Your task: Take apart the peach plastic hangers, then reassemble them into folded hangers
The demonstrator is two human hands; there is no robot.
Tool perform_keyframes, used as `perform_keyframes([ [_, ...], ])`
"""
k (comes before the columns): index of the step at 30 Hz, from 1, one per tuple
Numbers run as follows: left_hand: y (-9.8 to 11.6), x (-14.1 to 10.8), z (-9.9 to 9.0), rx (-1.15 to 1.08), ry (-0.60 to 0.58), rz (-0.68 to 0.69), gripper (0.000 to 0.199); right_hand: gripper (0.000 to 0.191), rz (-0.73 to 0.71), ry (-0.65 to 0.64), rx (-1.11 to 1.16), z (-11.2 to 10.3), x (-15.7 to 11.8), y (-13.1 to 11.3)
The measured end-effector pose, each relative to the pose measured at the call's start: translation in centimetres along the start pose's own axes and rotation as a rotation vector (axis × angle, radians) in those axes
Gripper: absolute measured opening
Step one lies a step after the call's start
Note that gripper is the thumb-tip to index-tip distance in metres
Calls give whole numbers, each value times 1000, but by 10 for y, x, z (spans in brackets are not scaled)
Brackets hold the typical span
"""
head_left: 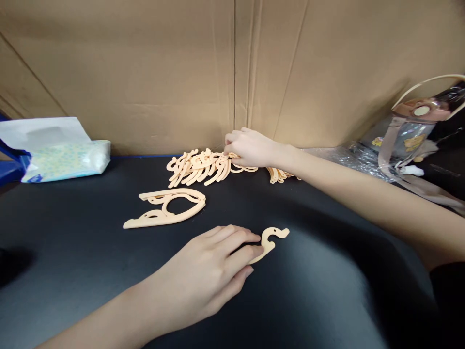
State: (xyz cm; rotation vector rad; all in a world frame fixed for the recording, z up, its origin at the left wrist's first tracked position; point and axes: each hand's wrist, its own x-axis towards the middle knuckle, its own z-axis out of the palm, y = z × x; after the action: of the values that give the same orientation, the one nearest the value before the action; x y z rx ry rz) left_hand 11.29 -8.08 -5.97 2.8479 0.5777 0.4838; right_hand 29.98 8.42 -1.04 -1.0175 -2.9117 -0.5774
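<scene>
Near the table's front, my left hand [214, 269] has its fingers closed on one end of a curved cream plastic piece [267, 247]. That piece has a hooked head with a small hole, pointing right. Farther back, my right hand [250, 147] reaches to the right end of a pile of similar cream pieces [199, 167], its fingers bent down; what they pinch, if anything, is hidden. Left of centre lies a folded cream hanger-like assembly [181, 211], its two arms pointing left. A small bunch of cream strips [278, 174] lies partly behind my right forearm.
A tissue pack [69, 157] stands at the back left of the black table [90, 261]. Clear plastic wrap [341, 157] and a strapped bottle [410, 128] are at the back right. Behind rises a cardboard wall [152, 72].
</scene>
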Motion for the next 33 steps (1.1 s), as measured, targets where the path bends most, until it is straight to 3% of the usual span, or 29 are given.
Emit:
perform_keyframes([
  [11,1,-2,0,-6,-18,-6,34,23,-141,-21,-225,2,26,-5],
  [18,-1,-1,2,-4,-14,0,35,20,-117,61,-194,-4,19,7],
  [21,-1,-1,2,-1,-21,4,36,21,-32,131,-85,-17,2,16],
  [25,-1,-2,2,58,45,-2,34,18,9,153,81,-35,-44,13],
  [29,0,-2,4,151,161,-16,39,13,-38,48,311,-42,-100,-13],
  [33,0,-3,4,151,136,-12,43,10,-25,-73,478,-37,-134,-35],
])
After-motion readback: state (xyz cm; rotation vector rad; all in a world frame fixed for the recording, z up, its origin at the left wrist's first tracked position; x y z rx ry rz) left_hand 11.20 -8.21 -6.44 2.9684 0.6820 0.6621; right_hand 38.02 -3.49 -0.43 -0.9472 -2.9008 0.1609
